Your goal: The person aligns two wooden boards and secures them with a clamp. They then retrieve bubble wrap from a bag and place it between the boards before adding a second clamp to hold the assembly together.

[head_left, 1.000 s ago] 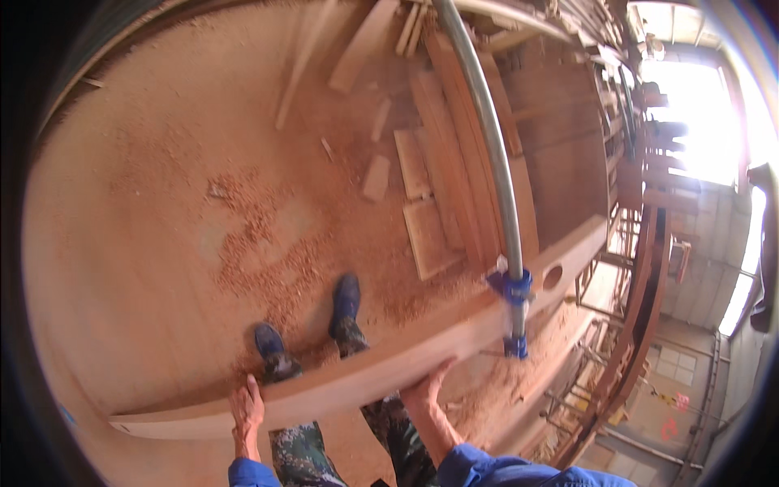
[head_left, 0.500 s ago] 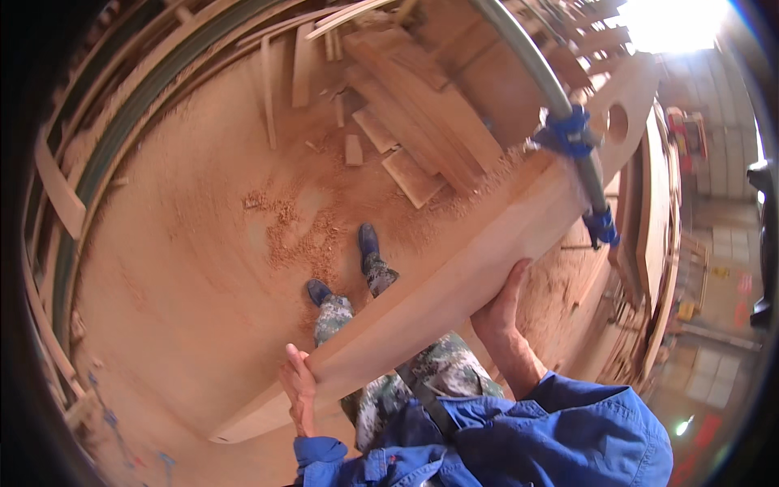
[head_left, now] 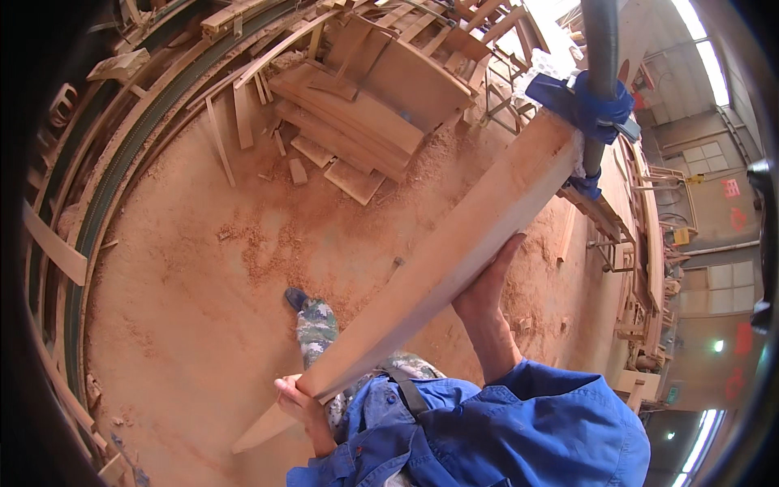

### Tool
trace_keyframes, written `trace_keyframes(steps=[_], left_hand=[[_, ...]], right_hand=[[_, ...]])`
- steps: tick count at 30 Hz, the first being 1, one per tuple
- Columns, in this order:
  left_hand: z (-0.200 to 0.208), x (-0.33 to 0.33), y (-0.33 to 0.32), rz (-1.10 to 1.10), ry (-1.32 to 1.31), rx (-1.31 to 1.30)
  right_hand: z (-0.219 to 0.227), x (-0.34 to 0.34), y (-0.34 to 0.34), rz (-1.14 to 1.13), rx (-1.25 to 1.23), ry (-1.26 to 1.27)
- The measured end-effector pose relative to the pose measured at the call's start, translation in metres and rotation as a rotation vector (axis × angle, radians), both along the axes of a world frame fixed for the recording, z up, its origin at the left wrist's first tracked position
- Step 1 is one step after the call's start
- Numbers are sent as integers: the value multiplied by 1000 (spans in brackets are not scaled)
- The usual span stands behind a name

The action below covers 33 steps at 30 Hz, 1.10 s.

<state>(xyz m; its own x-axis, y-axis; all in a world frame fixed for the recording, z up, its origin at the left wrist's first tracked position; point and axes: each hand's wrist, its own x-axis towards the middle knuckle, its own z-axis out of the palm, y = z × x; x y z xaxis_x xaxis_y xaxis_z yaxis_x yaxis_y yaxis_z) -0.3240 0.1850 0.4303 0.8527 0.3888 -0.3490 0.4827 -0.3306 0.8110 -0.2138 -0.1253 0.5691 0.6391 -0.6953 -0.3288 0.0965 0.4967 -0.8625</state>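
A long curved plank [head_left: 438, 268] is held lifted off the sawdust floor [head_left: 203, 325], gripped underneath by the left hand [head_left: 294, 399] and steadied by the flattened right hand [head_left: 487, 288], not yet set down.

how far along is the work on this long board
Done: the long wooden board is off the sawdust floor, its far end at the blue clamp on the grey pipe. In hand: the left hand has a grip near its lower end, and the right hand supports its middle. Left: it is tilted, not set down anywhere.
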Motion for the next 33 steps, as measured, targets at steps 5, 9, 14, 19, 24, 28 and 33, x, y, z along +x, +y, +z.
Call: trace_keyframes(steps=[5,9,14,19,24,28,33], left_hand=[[24,-68,-9,39,-122,-13],[38,-128,1,11,-112,5],[57,-154,53,-388,-105,-190],[-26,-158,90,-859,413,-360],[-126,-201,149,-1272,940,-51],[-144,-219,146,-1189,1119,-147],[-187,-240,158,-1248,927,-209]], right_hand=[[25,-76,-9,20,77,-126],[46,-120,-4,-43,83,-193],[26,-181,-32,243,207,-380],[43,-246,-55,166,173,-480],[22,-279,-68,147,182,-480],[38,-311,-69,54,154,-438],[51,-325,-70,-40,135,-412]])
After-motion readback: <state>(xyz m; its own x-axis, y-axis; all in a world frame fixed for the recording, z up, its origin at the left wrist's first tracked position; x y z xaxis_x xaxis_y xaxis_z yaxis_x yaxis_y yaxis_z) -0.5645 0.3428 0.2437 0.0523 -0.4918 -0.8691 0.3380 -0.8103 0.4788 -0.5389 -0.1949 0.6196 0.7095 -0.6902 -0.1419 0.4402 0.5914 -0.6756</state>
